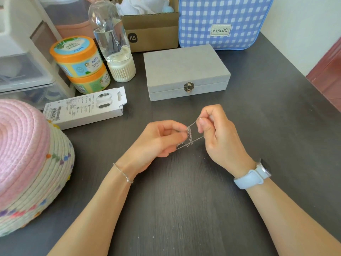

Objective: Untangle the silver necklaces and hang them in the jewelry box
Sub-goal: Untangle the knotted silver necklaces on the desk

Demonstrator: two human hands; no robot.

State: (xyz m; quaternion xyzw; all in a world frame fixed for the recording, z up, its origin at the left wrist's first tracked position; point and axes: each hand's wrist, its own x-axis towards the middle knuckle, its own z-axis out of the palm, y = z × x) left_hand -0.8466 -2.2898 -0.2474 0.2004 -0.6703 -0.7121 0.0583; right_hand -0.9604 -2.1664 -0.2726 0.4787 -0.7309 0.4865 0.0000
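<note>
A small tangle of thin silver necklaces point(189, 134) hangs between my two hands above the dark table. My left hand point(158, 139) pinches the knot from the left with thumb and fingers. My right hand point(217, 130) pinches chain strands on the right, pulling them taut toward itself. Beyond the hands, the grey velvet jewelry box point(184, 69) sits with its lid down and its metal clasp fastened.
A white product carton point(86, 108) lies left of the hands. A pink woven hat on a basket point(27, 163) fills the left edge. Two orange-lidded jars point(79, 60), a clear bottle point(112, 41), a cardboard box point(153, 32) and a blue checked bag point(221, 21) line the back.
</note>
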